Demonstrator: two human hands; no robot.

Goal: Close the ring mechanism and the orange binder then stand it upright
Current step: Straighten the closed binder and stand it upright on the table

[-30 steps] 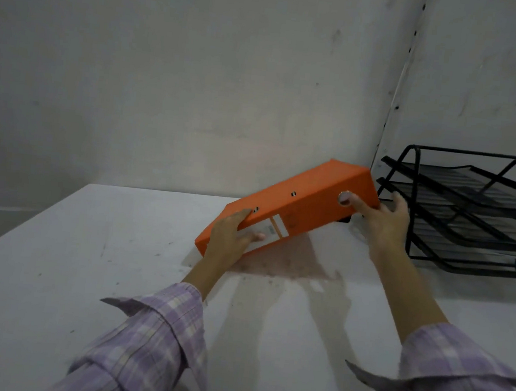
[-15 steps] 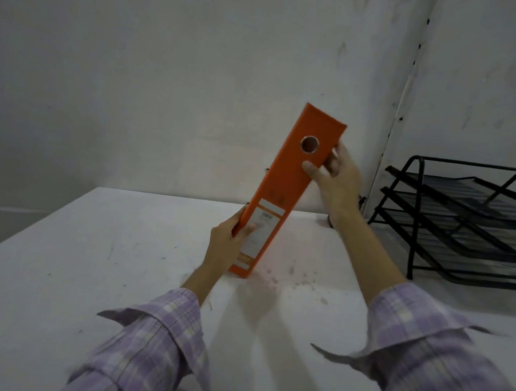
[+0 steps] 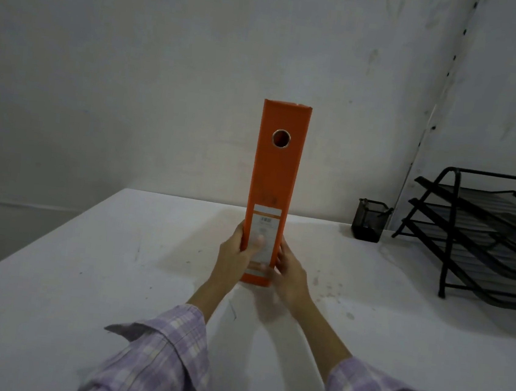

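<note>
Your tall orange cardboard lever-arch binder [image 3: 275,181] stands on its short bottom edge on the white tabletop [image 3: 89,273], spine toward you, long axis vertical or very near it, the round finger hole [image 3: 281,139] high on the spine and the white label [image 3: 262,237] low. It is closed as far as the spine shows; the ring mechanism is inside and cannot be checked from here. Your left hand [image 3: 235,260] grips the lower left edge, thumb laid across the label, fingers wrapped round the far side out of sight. Your right hand [image 3: 288,273] is blurred and lies against the lower right edge near the base; whether it clasps the binder or merely steadies it with flat fingers cannot be told. Both hands sit low, directly flanking the base, equally near, so the whole height of the binder rises above them unsupported. That is the relation to mind: in my judgement the remaining step is a release, and any sideways drag of the fingers at the foot may tip the top. Contact between the bottom edge and the table is masked by your hands. The black mesh pen cup [image 3: 370,220] and black wire stacking tray [image 3: 481,238] stand well apart on the right, the tray cut off by the frame edge.
</note>
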